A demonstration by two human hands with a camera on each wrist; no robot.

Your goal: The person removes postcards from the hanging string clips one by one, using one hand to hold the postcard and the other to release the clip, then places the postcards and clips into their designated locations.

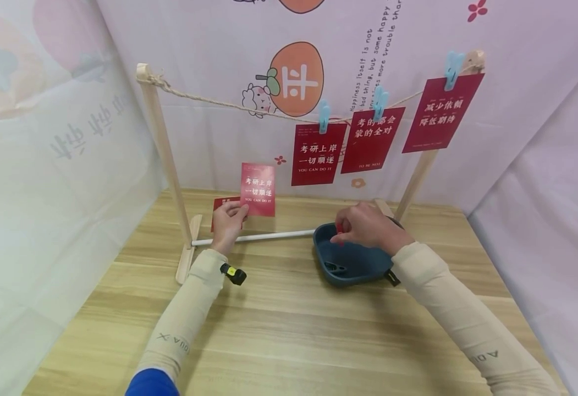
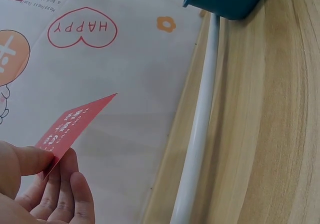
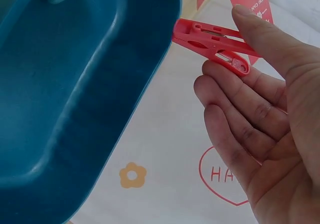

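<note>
My left hand [image 1: 227, 224] pinches a red card [image 1: 263, 190] with white lettering at its lower corner, thumb on the printed face. In the left wrist view that card [image 2: 67, 126] tilts up from the thumb and fingers. Behind the hand, a second red card [image 1: 220, 203] shows partly hidden. My right hand [image 1: 368, 226] is over a dark blue basin [image 1: 340, 279]. Between its thumb and index finger it holds a red clothespin [image 3: 212, 42], near the basin rim in the right wrist view. The other fingers are loosely bent. A dark green item [image 1: 334, 267] lies inside the basin.
A twine line [image 1: 209, 100] runs between two wooden posts [image 1: 165, 148]. Three red cards hang from it at centre and right, including one card [image 1: 318, 154] under a light blue clothespin [image 1: 324, 116]. A white rod [image 1: 274, 236] crosses the wooden table [image 1: 289, 319] between the post bases.
</note>
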